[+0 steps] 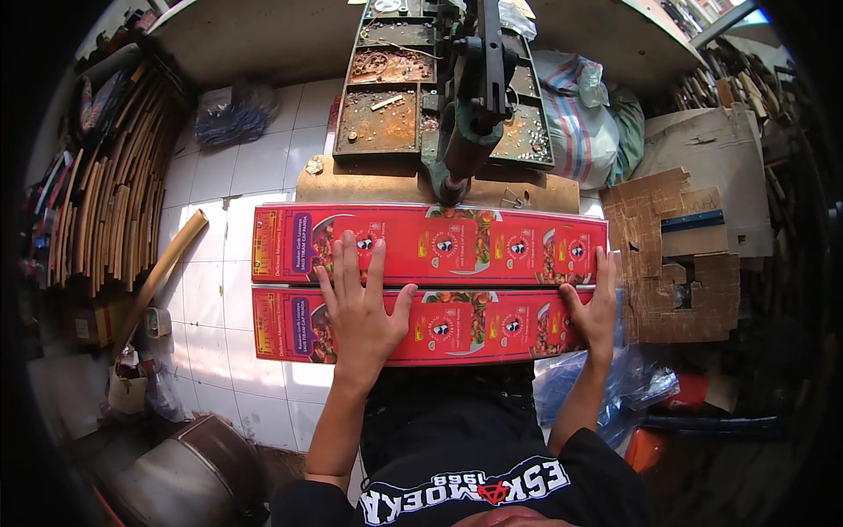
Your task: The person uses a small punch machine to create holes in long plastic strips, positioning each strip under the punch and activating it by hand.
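Red panels [406, 250] are lying crosswise, left hand [362, 312] resting wide across both, right hand [599, 312] resting splayed at right end.

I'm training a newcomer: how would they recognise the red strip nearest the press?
Find the lever press at top centre. Below it in view, the red strip lies parallel to a matching lower strip; it's the one farther from the black shirt.

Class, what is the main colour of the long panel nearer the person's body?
The nearer panel is mainly red, seen best in the head view.
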{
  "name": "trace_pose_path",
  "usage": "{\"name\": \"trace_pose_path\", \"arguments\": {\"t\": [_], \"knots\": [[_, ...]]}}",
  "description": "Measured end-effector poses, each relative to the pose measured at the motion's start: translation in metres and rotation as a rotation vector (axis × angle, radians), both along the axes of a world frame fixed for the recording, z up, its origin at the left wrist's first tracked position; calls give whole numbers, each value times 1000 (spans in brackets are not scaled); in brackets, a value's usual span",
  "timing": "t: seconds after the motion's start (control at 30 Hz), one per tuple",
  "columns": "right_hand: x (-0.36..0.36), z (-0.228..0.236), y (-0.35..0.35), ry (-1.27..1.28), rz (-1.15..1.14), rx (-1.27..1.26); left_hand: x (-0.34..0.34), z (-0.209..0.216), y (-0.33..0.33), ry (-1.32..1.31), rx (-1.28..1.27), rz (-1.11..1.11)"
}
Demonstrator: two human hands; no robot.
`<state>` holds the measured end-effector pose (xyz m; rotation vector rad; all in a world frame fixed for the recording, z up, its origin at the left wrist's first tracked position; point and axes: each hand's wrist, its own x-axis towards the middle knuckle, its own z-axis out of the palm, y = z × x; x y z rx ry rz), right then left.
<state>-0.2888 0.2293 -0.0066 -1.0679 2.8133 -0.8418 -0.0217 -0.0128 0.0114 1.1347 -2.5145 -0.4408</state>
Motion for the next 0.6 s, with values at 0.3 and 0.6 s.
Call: {"name": "trace_pose_path", "arguments": {"t": [0.3, 0.6], "knots": [[-12, 50, -48, 183, 253, -3, -11, -10, 4, -95, -73, -41], [-96, 57, -178, 233, 278, -76, -13, -8, 4, -82, -65, -24]]}}
